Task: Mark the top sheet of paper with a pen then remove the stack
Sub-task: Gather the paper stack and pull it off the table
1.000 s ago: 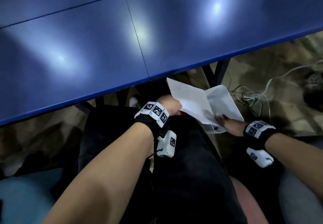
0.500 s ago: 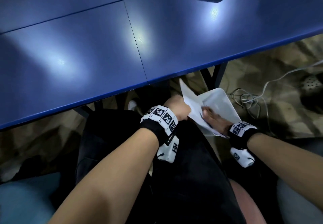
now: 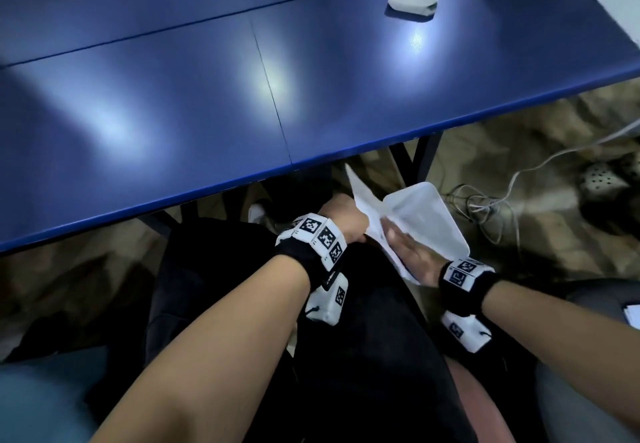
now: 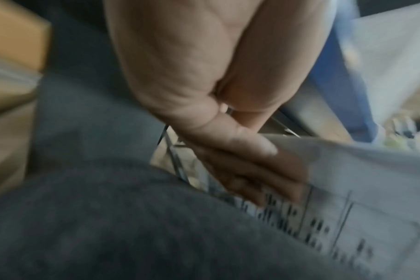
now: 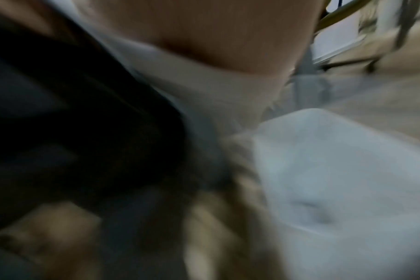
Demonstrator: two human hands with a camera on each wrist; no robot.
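The white paper stack (image 3: 363, 200) is held below the table's front edge, over my dark-trousered lap, tilted up with one corner pointing at the table. My left hand (image 3: 341, 216) pinches its left edge; in the left wrist view the thumb (image 4: 247, 140) lies on top of the printed sheet (image 4: 360, 199) and the fingers are underneath. My right hand (image 3: 403, 243) lies flat on the paper with straight fingers. A white tray-like piece with rounded corners (image 3: 429, 214) sits just right of the paper, seen blurred (image 5: 336, 170) in the right wrist view. No pen is visible.
The blue table (image 3: 207, 96) fills the upper part of the view, with a small pale grey object (image 3: 412, 5) at its far right. Black table legs (image 3: 424, 158) stand just beyond the paper. Cables (image 3: 485, 207) and a power strip (image 3: 602, 179) lie on the floor to the right.
My right hand has slid left along the paper toward my left hand. The paper has tilted up more steeply and narrowed. My left hand keeps its grip.
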